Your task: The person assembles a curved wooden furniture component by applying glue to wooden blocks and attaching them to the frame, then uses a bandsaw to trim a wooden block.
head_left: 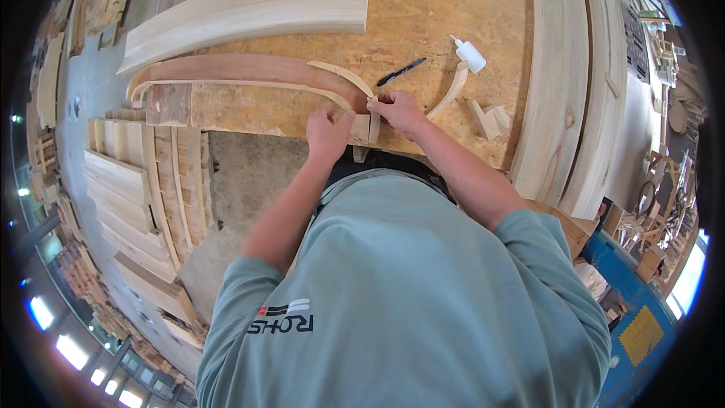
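Note:
A long curved wooden piece (242, 68), reddish-brown on its broad face with pale strips along its edges, lies at the near edge of the workbench. My left hand (326, 133) is closed, fingers pinched at the right end of the near pale strip (298, 87). A small pale wood block (374, 128) stands upright at that same end. My right hand (401, 113) is closed too, thumb and fingers gripping the top of this block, close to the tip of the far pale strip (343, 74). The fingertips partly hide the contact points.
On the workbench (453, 0) lie a wide pale board (257, 11), a black pen (402, 72), a white squeeze bottle (470, 56), a loose curved strip (451, 92) and small offcuts (487, 119). Long planks (555, 68) line the right side; stacked boards (124, 189) stand left.

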{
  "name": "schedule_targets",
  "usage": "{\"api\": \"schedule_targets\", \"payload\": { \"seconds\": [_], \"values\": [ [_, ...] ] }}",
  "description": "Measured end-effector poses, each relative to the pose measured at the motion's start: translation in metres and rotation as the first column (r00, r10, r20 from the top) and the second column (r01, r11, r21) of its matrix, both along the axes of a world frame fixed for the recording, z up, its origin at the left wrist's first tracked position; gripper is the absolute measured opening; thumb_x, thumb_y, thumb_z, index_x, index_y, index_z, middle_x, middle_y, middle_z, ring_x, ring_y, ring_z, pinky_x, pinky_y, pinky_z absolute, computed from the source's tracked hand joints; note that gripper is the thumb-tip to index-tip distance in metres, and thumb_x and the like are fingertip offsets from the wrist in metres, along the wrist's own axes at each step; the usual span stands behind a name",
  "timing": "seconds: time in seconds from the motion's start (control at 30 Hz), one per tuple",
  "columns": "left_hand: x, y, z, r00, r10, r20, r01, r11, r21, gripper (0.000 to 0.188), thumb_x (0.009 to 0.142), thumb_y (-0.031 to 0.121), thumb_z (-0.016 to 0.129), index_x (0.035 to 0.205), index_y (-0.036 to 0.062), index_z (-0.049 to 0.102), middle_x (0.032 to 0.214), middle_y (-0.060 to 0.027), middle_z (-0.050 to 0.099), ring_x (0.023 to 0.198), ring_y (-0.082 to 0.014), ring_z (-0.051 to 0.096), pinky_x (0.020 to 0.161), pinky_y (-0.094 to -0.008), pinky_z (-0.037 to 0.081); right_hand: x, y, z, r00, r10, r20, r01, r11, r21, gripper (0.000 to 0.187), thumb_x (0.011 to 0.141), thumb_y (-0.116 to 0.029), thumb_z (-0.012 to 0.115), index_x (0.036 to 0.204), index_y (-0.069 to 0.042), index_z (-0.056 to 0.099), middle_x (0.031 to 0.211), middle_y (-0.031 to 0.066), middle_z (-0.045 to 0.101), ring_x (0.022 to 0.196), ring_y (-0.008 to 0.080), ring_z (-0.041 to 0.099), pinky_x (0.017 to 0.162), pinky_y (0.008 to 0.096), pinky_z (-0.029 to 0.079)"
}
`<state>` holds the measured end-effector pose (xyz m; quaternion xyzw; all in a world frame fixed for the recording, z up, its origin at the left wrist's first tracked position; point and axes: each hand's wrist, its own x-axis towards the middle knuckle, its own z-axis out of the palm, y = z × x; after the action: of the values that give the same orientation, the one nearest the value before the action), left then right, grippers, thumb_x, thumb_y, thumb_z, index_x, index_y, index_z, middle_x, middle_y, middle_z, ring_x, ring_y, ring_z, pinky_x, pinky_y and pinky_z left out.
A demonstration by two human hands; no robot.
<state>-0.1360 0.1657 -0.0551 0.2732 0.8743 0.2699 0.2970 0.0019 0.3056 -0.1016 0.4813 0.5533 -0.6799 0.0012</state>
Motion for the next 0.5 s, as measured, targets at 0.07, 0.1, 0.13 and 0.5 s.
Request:
{"api": "schedule_targets", "payload": {
  "seconds": [0.07,0.1,0.13,0.5],
  "values": [
    [0.001,0.014,0.012,0.972,-0.052,-0.227,0.096,0.977,0.188,0.041,0.083,0.023,0.073,0.115,-0.0018,0.064,0.107,-0.0182,0.065,0.107,-0.0359,0.058,0.093,-0.0443,0.046,0.003,0.004,0.007,0.998,0.010,0.058,-0.011,1.000,0.021,0.034,0.087,-0.029,0.075,0.096,0.004,0.073,0.079,0.0077,0.069,0.070,0.0129,0.061,0.063,0.0293,0.051],
    [0.004,0.017,0.016,0.941,-0.045,-0.337,0.142,0.952,0.270,0.042,0.084,0.023,0.072,0.117,-0.0006,0.063,0.114,-0.0202,0.063,0.116,-0.0387,0.055,0.100,-0.0472,0.043,0.003,0.009,0.022,0.995,0.036,0.090,-0.035,0.999,-0.017,0.033,0.088,-0.027,0.074,0.100,0.003,0.072,0.081,0.0064,0.069,0.070,0.0115,0.060,0.063,0.0283,0.050],
    [0.007,0.026,0.018,0.910,-0.116,-0.397,0.238,0.931,0.275,0.043,0.085,0.024,0.070,0.119,-0.0003,0.061,0.117,-0.0202,0.061,0.117,-0.0393,0.053,0.101,-0.0482,0.042,0.005,0.011,0.029,0.991,0.061,0.121,-0.055,0.997,-0.055,0.032,0.089,-0.026,0.074,0.105,0.002,0.072,0.083,0.0052,0.069,0.070,0.0101,0.059,0.062,0.0274,0.050],
    [0.011,0.094,-0.002,0.699,-0.540,-0.468,0.615,0.789,0.007,0.055,0.089,0.043,0.060,0.128,0.0039,0.056,0.132,-0.0164,0.053,0.129,-0.0358,0.044,0.110,-0.0504,0.030,0.025,-0.008,0.033,0.965,0.233,0.122,-0.246,0.964,0.101,0.036,0.095,-0.026,0.058,0.119,0.000,0.067,0.106,0.0220,0.072,0.097,0.0315,0.068,0.089,0.0390,0.050]
  ]
}}
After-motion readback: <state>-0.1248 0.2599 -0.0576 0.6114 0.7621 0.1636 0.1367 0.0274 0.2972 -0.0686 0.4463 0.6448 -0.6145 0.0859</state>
